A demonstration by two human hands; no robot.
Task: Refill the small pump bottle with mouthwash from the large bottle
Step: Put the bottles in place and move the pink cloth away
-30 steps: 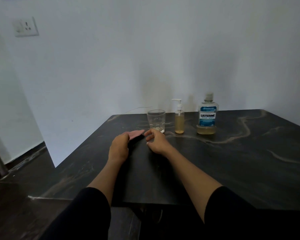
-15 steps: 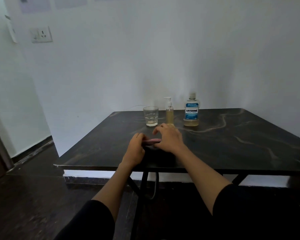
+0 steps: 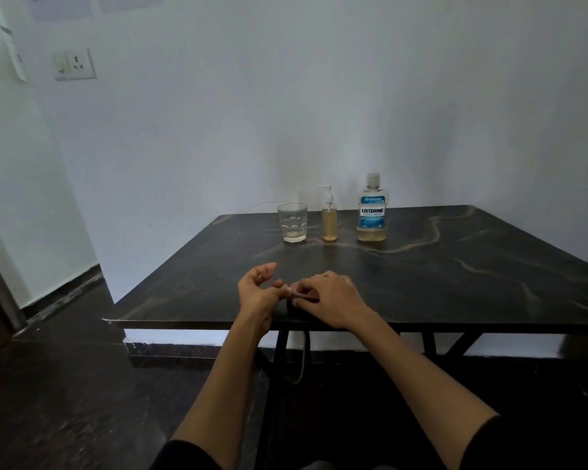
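While both hands work at the near edge, the bottles stand untouched far beyond them.
Table (image 3: 455, 266): dark marble top.
Listerine bottle (image 3: 371, 212): upright, capped, far edge.
Pump bottle (image 3: 329, 217): just left of it, beside a glass (image 3: 292, 222).
Right hand (image 3: 330, 298): fingers pinching a small pink object (image 3: 299, 292).
Left hand (image 3: 258, 288): loosely curled, empty, touching the pink object.

Looks like a plain room in a home: dark marble-patterned counter (image 3: 421, 266) on black metal legs, pushed against a bare white wall (image 3: 286, 113). Switch and socket plate (image 3: 74, 64) up left of the counter; dark stone floor (image 3: 65, 385) below.
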